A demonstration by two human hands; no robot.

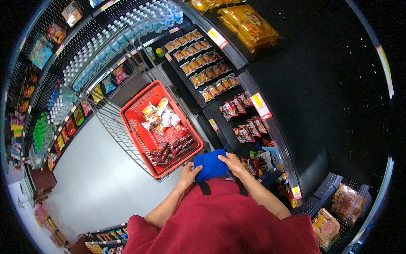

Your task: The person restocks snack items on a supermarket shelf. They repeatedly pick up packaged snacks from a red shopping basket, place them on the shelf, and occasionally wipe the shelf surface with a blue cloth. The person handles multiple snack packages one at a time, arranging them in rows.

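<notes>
Close to my body I hold a folded blue cloth (211, 164) between both hands. My left hand (189, 174) pinches its left edge, thumb on top. My right hand (233, 162) grips the right side, its thumb also pressed on the upper face. Just beyond the cloth, a red plastic shopping basket (200, 139) rests on a wire shopping cart (111, 127). Wrapped snack cakes (153, 114) lie toward the basket's far end. Dark red snack packets (173, 147) are heaped at the near end.
To the right, a black store shelf (219, 111) carries rows of packaged buns (207, 74) and red snack bags (244, 135). Large yellow bags (249, 27) sit on a higher shelf. Water bottles (127, 38) line the shelving across the aisle. Pale floor (104, 177) shows left of the cart.
</notes>
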